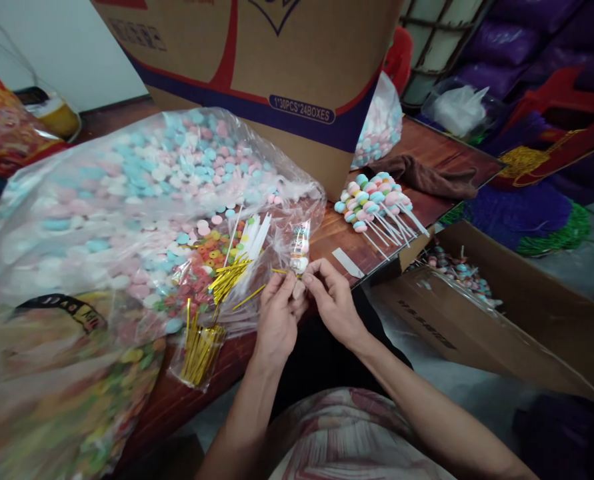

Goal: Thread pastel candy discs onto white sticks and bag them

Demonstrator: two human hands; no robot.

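Observation:
A small clear candy bag (299,245) with a printed label stands upside down between my hands, its gathered neck toward me. My left hand (278,317) is closed round the gathered neck. A gold twist tie (279,271) crosses the neck, one end sticking out past my left fingers. My right hand (334,300) pinches at the same spot with thumb and forefinger, at the tie's other end, which its fingertips mostly hide. Left of my hands lie loose gold twist ties (228,279), white sticks (257,237) and ring-shaped gummies (211,252).
A big clear bag of pastel candies (141,173) covers the table's left. Behind it stands a large carton (297,80). Candy skewers (377,203) and a brown cloth (421,175) lie at right. Below the table edge sits an open box (477,327). A packet of ties (199,353) is nearby.

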